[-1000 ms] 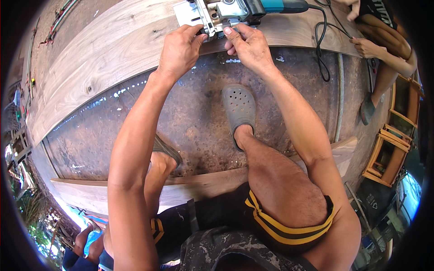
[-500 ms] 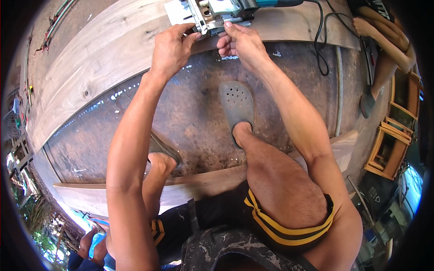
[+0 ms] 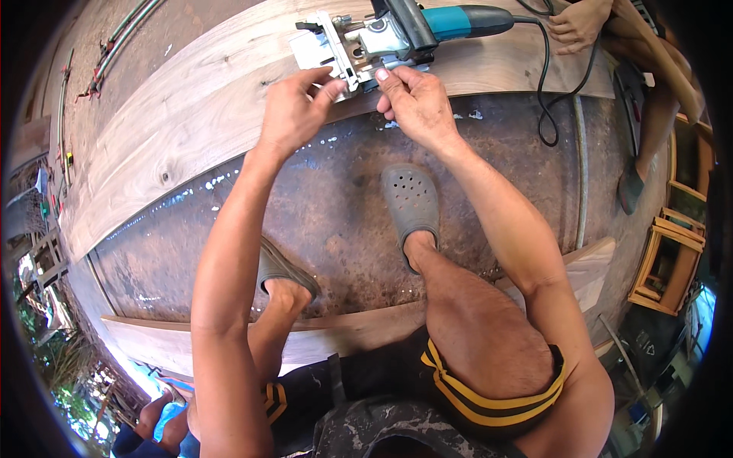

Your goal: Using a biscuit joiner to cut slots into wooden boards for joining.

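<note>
A teal-and-black plate joiner (image 3: 458,23) with a silver metal fence (image 3: 336,53) rests on a wide wooden board (image 3: 206,76). My left hand (image 3: 294,111) is at the fence's near left edge, its thumb and curled fingers apart, with nothing visible between them. My right hand (image 3: 420,107) has its thumb and forefinger closed at the near right metal part of the joiner, where a small lever seems to be; the exact contact is partly hidden by the fingers.
A black cord (image 3: 546,84) loops over the board's edge at right. Another person's hand (image 3: 580,27) is near the far right board. My clogs (image 3: 412,198) stand on a stained metal surface (image 3: 343,229). Clamps (image 3: 114,57) lie far left; wooden frames (image 3: 668,263) stand at right.
The view has shifted, so the joiner and board sit lower in the picture. My left fingers have loosened from the fence edge. The other person's hand has reached in toward the board.
</note>
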A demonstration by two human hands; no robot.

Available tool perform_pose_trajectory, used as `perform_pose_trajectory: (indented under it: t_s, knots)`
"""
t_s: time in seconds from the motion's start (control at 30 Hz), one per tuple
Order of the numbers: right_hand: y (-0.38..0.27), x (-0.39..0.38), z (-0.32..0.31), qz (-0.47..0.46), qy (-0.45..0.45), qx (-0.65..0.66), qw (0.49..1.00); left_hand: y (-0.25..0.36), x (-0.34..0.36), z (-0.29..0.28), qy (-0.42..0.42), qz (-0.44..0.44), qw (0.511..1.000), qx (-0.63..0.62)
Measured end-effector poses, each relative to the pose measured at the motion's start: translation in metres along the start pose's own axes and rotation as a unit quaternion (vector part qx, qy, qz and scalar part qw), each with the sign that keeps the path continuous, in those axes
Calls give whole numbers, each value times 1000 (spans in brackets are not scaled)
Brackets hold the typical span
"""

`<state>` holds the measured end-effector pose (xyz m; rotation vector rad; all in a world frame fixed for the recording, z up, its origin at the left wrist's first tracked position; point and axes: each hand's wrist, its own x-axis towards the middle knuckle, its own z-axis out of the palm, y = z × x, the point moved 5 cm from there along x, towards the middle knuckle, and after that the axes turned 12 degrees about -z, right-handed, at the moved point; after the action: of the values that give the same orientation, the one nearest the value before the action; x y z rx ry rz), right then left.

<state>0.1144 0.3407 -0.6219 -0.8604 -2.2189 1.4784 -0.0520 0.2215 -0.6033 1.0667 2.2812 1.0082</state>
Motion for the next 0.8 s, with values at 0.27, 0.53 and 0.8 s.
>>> perform_pose_trajectory:
  t_s: [0.27, 0.53, 0.8]
  knots:
    - [-4, -4, 2, 3, -9, 72, 997, -16, 64, -24, 0, -179, 972, -149]
    - [23, -11, -2, 66, -6, 197, 978, -23, 30, -5, 12, -179, 961, -211]
    - [63, -29, -7, 142, 63, 233, 960, -11, -5, 10, -65, -130, 988, -53]
